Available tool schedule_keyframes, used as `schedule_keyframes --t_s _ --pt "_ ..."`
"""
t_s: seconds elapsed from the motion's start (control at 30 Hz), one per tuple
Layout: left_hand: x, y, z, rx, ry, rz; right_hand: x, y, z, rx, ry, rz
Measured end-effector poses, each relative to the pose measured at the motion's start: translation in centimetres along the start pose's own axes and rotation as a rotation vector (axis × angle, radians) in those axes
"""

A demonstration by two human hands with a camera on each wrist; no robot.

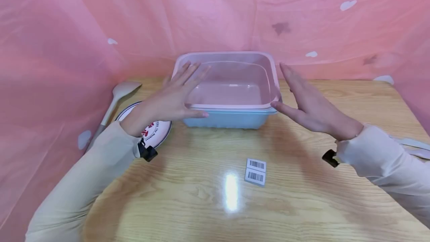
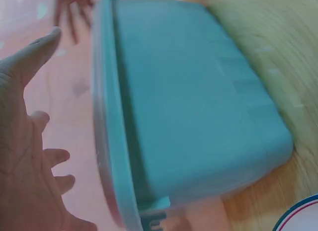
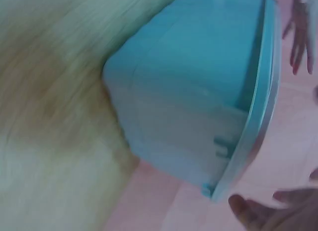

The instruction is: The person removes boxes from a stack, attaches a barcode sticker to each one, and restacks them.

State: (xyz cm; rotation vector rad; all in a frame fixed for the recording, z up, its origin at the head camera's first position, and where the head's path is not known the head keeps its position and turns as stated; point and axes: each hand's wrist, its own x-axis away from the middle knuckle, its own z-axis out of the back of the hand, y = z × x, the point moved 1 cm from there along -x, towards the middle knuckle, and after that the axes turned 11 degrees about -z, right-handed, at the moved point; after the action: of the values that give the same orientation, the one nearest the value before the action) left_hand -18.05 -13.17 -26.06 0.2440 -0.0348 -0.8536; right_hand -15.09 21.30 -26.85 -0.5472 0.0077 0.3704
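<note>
A pink plastic basin (image 1: pixel 231 79) is nested in a light blue basin (image 1: pixel 225 118) at the back of the table. My left hand (image 1: pixel 164 98) hovers over their left end, fingers spread and thumb pointing along the front rim. Off the right end is my right hand (image 1: pixel 312 109), fingers straight, its thumb tip overlapping the front right corner in the head view. Both wrist views show the blue basin's outer wall (image 2: pixel 194 102) close to the hands, somewhat blurred. Neither hand grips anything.
A white plate (image 1: pixel 161 132) with red characters and a dark rim lies partly under the left forearm. Beside it is a pale spatula (image 1: pixel 122 89) with a grey handle. A barcode card (image 1: pixel 255 171) lies in front; pale utensils (image 1: pixel 416 146) show at the right edge. Pink cloth (image 1: pixel 215 14) hangs behind.
</note>
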Motion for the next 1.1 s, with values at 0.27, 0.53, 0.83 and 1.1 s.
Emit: schedule_keyframes --t_s 0.27,0.53,0.83,1.1 --pt "1.1 -2.0 -0.7 0.249 0.267 0.171 -1.4 0.3 -1.0 -0.187 0.048 -0.229" --pt "1.1 -3.3 -3.0 0.45 0.443 0.242 -2.4 0.6 -1.0 -0.172 0.131 -0.26" --pt "1.7 -3.3 -3.0 0.646 0.392 0.275 -3.5 0.7 -1.9 -0.212 0.109 -0.359" --pt "2.3 -1.9 -2.5 0.72 0.451 0.244 -4.3 0.2 -2.4 -0.192 0.094 -0.364"
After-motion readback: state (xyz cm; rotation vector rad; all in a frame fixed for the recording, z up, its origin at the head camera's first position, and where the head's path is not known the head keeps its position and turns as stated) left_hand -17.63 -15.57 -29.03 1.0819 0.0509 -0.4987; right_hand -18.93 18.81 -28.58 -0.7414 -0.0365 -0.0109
